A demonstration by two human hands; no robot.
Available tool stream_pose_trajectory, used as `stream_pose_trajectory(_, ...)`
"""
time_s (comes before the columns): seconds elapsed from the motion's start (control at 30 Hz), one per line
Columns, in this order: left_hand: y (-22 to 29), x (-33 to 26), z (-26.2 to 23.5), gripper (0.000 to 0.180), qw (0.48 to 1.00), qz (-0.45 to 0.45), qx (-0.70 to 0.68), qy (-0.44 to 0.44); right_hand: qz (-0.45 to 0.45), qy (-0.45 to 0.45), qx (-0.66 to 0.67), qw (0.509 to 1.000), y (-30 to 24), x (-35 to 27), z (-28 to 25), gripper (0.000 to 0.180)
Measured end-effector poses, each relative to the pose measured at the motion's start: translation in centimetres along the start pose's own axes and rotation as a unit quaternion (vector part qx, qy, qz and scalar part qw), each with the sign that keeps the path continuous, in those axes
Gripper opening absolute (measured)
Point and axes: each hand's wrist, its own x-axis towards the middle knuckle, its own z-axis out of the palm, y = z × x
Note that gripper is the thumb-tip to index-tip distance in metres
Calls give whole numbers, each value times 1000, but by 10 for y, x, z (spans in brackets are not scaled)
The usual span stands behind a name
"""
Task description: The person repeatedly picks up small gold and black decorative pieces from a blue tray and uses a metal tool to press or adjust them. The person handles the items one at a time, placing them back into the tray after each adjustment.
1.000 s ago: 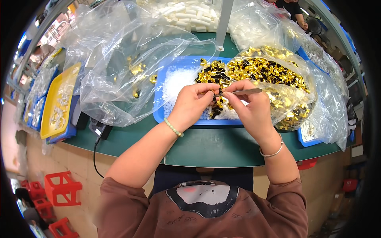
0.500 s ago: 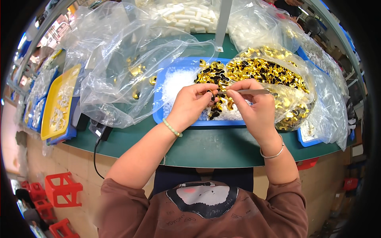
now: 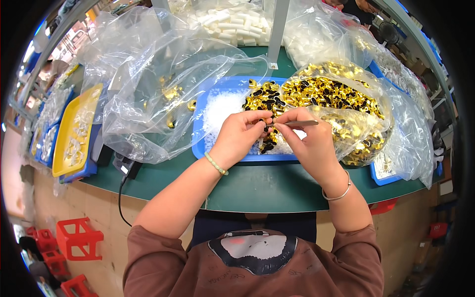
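My left hand (image 3: 238, 134) pinches a small gold-and-black part (image 3: 265, 123) between thumb and fingertips, over the blue tray (image 3: 198, 141). Against it, the fingers of my right hand (image 3: 312, 141) close on a pair of metal tweezers (image 3: 301, 123), whose tip meets the part near my left fingertips. The exact contact is hidden by the fingers. Beneath and behind my hands lie a heap of gold-and-black parts (image 3: 264, 94) and a pile of tiny white pieces (image 3: 222, 110). A clear bag full of gold-and-black parts (image 3: 341, 96) leans into the tray's right side.
A large crumpled clear bag (image 3: 143, 119) with a few gold parts covers the left of the green table (image 3: 247, 185). White cylinders (image 3: 235, 24) fill a bag behind. A yellow tray (image 3: 63, 158) stands far left, beside a black cable (image 3: 120, 198). A metal post (image 3: 278, 34) rises at the back.
My right hand has shifted left, bringing the tweezers closer to my left fingertips. My left hand stays nearly in place, still pinching the small part. The whole view has tilted slightly.
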Motion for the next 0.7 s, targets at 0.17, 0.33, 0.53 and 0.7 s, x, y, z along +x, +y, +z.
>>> stream_pose_trajectory(0.17, -3, 1, 1, 30, 1000, 0, -29, -1, 12, 9, 10, 1000, -2, -2, -1, 10)
stream_pose_trajectory(0.33, -5, 1, -1, 31, 1000, 6, 8, -6, 9, -2, 3, 1000, -5, -1, -2, 9)
stream_pose_trajectory(0.53, -8, 3, -3, 31, 1000, 5, 12, -14, -12, -11, -13, 1000, -3, -1, -1, 12)
stream_pose_trajectory(0.7, -9, 3, -4, 32, 1000, 16, 22, -15, -41, -20, -44, 998, -6, -1, -2, 15)
